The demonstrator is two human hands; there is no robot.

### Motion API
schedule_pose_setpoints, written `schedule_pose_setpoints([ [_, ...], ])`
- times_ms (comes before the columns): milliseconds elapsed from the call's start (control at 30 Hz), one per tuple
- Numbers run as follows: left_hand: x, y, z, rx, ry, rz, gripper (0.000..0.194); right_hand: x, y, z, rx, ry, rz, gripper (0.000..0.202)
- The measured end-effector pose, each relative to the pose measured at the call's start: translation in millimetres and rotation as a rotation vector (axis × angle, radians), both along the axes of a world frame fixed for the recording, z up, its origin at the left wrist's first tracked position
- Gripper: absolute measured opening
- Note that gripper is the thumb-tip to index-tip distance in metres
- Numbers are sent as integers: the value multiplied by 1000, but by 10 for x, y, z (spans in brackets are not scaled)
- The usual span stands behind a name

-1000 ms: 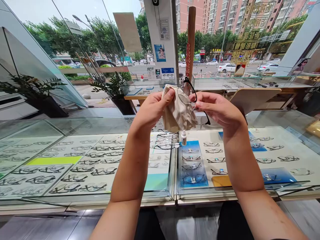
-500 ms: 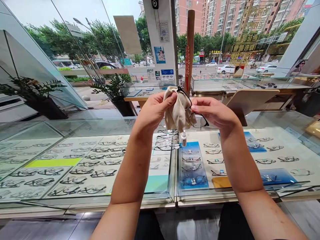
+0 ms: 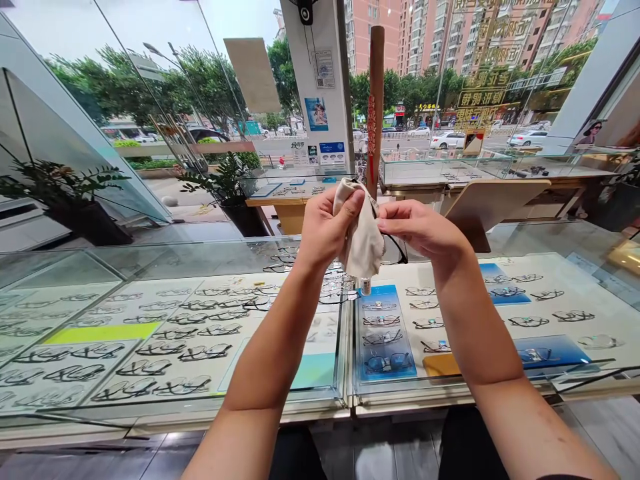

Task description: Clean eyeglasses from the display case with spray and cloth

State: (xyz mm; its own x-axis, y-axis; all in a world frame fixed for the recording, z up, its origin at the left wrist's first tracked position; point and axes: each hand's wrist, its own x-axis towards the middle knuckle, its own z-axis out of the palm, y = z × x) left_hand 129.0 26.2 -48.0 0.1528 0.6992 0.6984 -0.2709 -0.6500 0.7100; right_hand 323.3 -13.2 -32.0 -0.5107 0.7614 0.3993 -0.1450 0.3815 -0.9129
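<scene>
The left grip (image 3: 327,227) pinches a beige cloth (image 3: 365,247) wrapped partly around dark-rimmed glasses (image 3: 403,256), which the right grip (image 3: 420,227) holds from the right. Beneath is a glass table (image 3: 320,411) with rows of eyewear (image 3: 207,350); potted plants (image 3: 233,187) stand far left.

Both arms (image 3: 273,340) reach forward, hands (image 3: 325,227) raised close together, each in a pinching grip.

Bare left hand (image 3: 327,227) and right hand (image 3: 423,230), bare forearms (image 3: 273,337) creased at the inner elbows; black trouser legs (image 3: 297,453) near, a sliver of dark sleeve (image 3: 557,477) near right
</scene>
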Motion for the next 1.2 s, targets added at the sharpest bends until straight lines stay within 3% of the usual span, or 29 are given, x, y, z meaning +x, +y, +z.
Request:
schedule_pose_setpoints([
  [133,-169,45,56,-90,105,-172,52,47,-27,24,-45,11,-16,40],
  [267,-216,31,93,-44,225,-281,47,83,-7,22,-90,35,-21,39],
  [500,48,58,-47,75,62,-73,47,26,31,-39,-133,42,7,42],
  [667,80,5,-71,137,-18,81,46,3,-29,-15,-80,2,25,46],
  [733,57,-17,-39,123,-9,67,51,38,-58,17,-65,-3,24,47],
  [833,-1,-29,21,77,68,-68,55,128,-83,60,-49,13,-11,45],
  [967,-35,-34,43,32,164,-195,45,203,-65,57,-43,61,-59,41],
  [1200,113,-75,-45,93,37,7,43,103,-25,-2,-46,-7,38,45],
])
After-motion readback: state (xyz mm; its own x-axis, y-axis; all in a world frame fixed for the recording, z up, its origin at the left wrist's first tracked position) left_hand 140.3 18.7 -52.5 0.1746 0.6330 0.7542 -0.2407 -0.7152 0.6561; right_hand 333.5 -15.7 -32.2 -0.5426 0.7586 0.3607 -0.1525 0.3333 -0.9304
